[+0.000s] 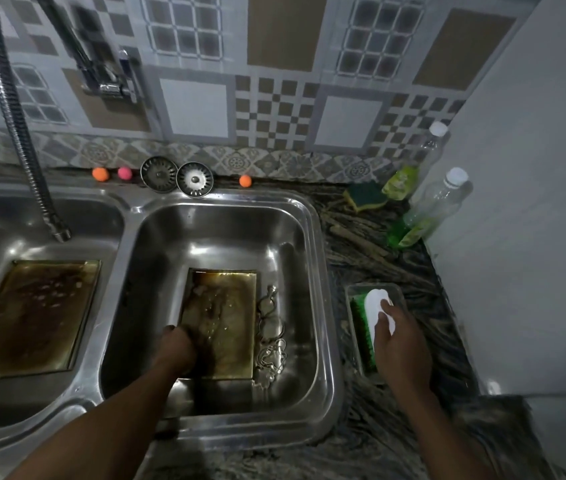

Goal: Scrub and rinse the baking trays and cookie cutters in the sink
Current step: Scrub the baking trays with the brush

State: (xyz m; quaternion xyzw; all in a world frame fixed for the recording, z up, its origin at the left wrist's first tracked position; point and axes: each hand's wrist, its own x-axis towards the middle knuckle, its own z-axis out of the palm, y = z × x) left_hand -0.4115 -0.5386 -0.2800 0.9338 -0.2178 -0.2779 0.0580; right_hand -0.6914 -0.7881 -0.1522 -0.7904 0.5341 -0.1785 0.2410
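Step in hand: the scrub brush (375,306) is judged to be about to be lifted from the clear container (396,289) on the counter, right of the sink (222,233).
Right hand (401,341): fingers are curled over the brush's white back.
Left hand (177,348): it is set on the near left corner of the right-basin tray (229,317); the fingers are blurred, so spread or gripping cannot be told.
Other tray: the left-basin tray (35,310) lies flat and stained.
Cookie cutters (271,334): they are heaped just beside the right-basin tray's right edge.
Doing it well: the brush should be gripped across its back with the bristles turned down. The tray should be held pinned while the burnt patches are worked in short strokes, clear of the cutters.
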